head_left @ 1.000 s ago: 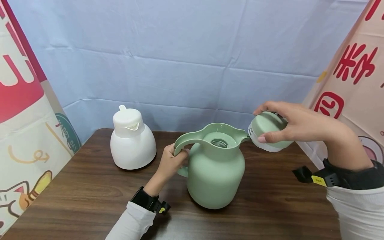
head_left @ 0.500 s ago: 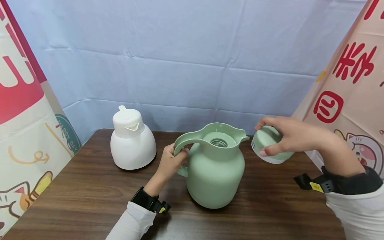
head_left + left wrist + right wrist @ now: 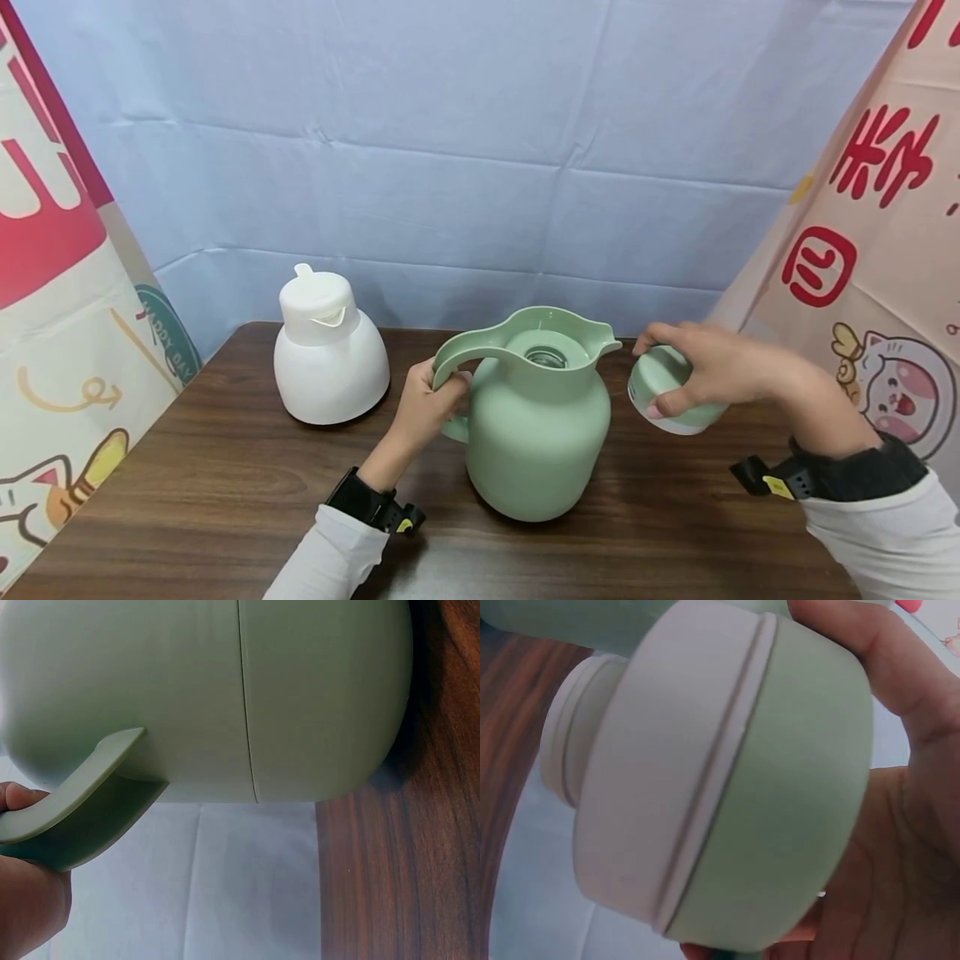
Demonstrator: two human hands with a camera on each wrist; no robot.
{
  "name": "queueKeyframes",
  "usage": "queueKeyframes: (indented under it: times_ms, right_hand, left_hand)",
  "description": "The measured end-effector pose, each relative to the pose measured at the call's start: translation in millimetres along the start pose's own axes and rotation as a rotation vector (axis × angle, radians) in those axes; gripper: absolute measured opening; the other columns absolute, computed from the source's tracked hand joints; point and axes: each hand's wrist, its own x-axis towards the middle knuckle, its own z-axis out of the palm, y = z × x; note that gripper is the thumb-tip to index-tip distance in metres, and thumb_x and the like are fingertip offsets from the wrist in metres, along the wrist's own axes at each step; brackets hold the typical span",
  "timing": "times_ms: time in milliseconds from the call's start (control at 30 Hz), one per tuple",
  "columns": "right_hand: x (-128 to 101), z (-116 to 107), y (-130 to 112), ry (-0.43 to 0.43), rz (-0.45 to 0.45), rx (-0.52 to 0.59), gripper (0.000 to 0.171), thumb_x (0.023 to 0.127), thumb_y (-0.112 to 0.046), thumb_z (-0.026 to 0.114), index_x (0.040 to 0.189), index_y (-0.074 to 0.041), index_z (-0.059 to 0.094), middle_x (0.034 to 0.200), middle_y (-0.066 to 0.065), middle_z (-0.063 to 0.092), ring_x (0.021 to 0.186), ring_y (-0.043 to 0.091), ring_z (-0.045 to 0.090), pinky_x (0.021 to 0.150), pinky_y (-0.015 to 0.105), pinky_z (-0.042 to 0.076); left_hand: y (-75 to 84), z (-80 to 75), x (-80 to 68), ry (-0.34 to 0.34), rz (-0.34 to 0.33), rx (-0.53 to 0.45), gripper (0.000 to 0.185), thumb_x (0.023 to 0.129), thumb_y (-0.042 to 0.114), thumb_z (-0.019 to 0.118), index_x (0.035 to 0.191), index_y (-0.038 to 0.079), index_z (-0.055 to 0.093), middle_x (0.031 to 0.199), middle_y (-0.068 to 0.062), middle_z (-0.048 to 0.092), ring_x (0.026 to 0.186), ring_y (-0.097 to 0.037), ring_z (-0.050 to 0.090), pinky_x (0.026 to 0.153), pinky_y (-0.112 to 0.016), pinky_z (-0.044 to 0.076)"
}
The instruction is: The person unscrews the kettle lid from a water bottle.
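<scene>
A pale green jug [image 3: 536,433] stands upright in the middle of the wooden table [image 3: 225,483], its mouth uncovered. My left hand [image 3: 427,408] grips the jug's curved handle [image 3: 457,354]; the left wrist view shows the handle [image 3: 82,817] against the jug body [image 3: 225,690]. My right hand [image 3: 705,367] holds the jug's green and white lid [image 3: 663,392] in the air, just right of the spout and low over the table. The right wrist view is filled by the lid [image 3: 727,780] in my palm.
A white jug [image 3: 330,350] with its lid on stands at the back left of the table. A blue cloth backdrop [image 3: 450,150] hangs behind, and printed cloths [image 3: 60,275] close in both sides.
My right hand has carried the lid downward, from spout height to lower beside the jug. The left hand and green jug have stayed in place.
</scene>
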Motion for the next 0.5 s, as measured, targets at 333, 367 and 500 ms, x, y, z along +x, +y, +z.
queueKeyframes:
  times_ms: [333, 367, 500]
  right_hand:
    - [4.8, 21.5, 10.8, -0.060, -0.023, -0.029, 0.062, 0.062, -0.043, 0.080, 0.110, -0.017, 0.050, 0.086, 0.001, 0.052, 0.072, 0.017, 0.049, 0.053, 0.030, 0.043]
    - [5.0, 23.7, 12.5, -0.067, -0.028, -0.034, 0.062, 0.062, -0.042, 0.080, 0.112, -0.018, 0.051, 0.087, 0.001, 0.051, 0.073, 0.017, 0.048, 0.054, 0.030, 0.042]
    - [5.1, 31.0, 16.2, -0.123, -0.007, -0.013, 0.065, 0.063, -0.039, 0.079, 0.118, -0.019, 0.052, 0.089, 0.004, 0.050, 0.075, 0.018, 0.047, 0.055, 0.031, 0.042]
  left_hand:
    - [-4.3, -1.4, 0.7, 0.002, 0.003, 0.005, 0.037, 0.093, -0.002, 0.045, 0.060, 0.008, 0.029, 0.045, 0.005, 0.026, 0.039, -0.014, 0.022, 0.042, -0.026, 0.026]
    - [-3.4, -1.1, 0.6, 0.001, 0.006, 0.004, 0.038, 0.092, -0.002, 0.045, 0.059, 0.009, 0.030, 0.045, 0.006, 0.026, 0.039, -0.014, 0.022, 0.042, -0.026, 0.026]
    - [0.7, 0.3, 0.5, 0.004, 0.008, -0.002, 0.038, 0.091, -0.004, 0.044, 0.059, 0.011, 0.030, 0.045, 0.007, 0.027, 0.039, -0.013, 0.022, 0.043, -0.025, 0.026]
